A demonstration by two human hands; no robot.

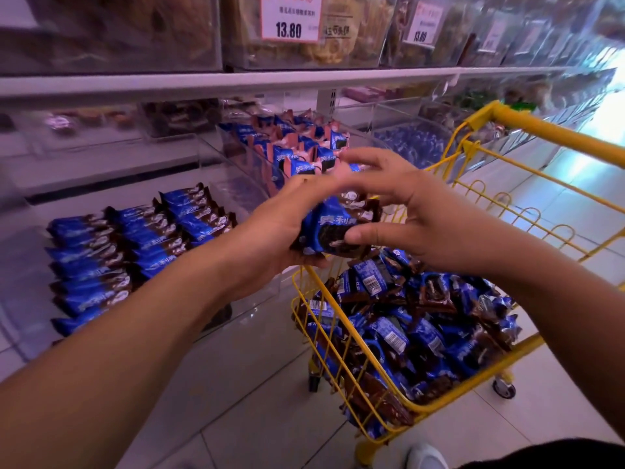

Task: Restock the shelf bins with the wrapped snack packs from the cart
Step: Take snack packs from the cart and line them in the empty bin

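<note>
Floor (257, 384): pale tiles; white shoe (426, 455) at bottom edge.
Cart (382, 406): yellow wire, right of centre, heaped with loose blue-and-brown snack packs (419, 336).
Left hand (270, 228): above cart's near corner, fingers curled round a small stack of held packs (333, 228).
Right hand (414, 211): fingers spread, thumb pressed to stack's right edge; loose hold, not clamped.
Lower bin (236, 198): clear, left of hands; neat rows of blue packs (135, 242) lying flat.
Upper bin (233, 143): just behind hands; pink-edged packs (297, 143) standing upright.
Top shelf (236, 79): price tag (290, 16) reading 13.80; contents blurred.
</note>
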